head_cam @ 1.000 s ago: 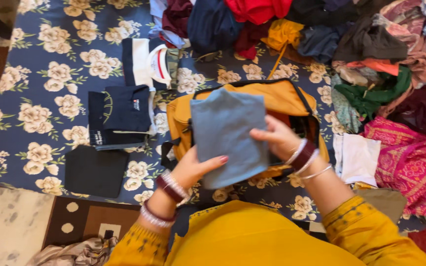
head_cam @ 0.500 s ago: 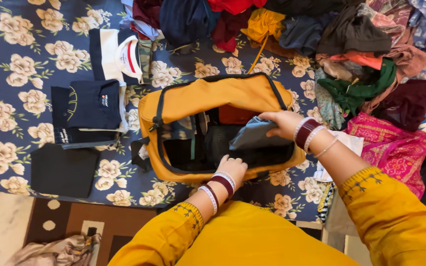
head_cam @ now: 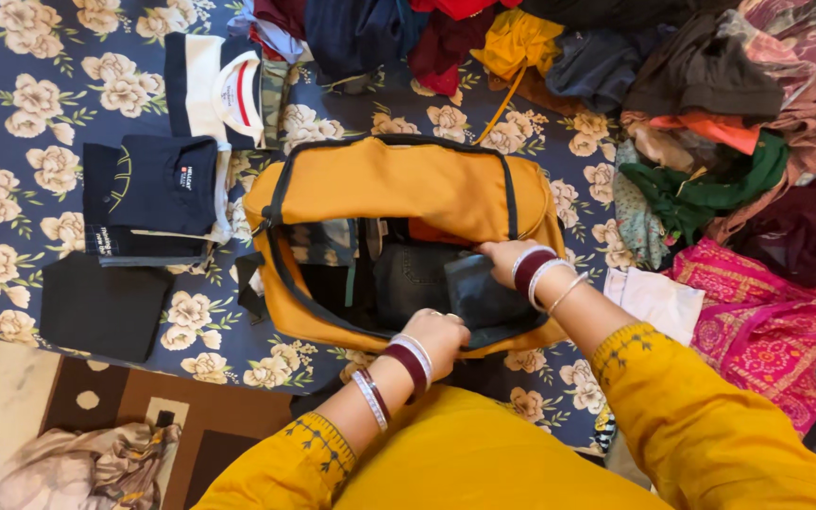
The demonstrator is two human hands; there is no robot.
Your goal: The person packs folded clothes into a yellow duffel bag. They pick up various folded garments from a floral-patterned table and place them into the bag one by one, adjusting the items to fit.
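Both hands are working inside the open mustard bag [head_cam: 399, 194]: the right hand [head_cam: 501, 260] is pressing the folded grey garment [head_cam: 479, 293] down, fingers curled on it, while the left hand [head_cam: 441, 332] is seemingly gripping the near rim. Pushed unevenly, the fold may be bunching against the dark clothes [head_cam: 413, 274] beside it.

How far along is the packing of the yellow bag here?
Partly done: the bag already holds dark folded clothes. In hand: both hands, left hand and right hand, press a grey garment inside. Left: folded shirts beside it and the loose pile.
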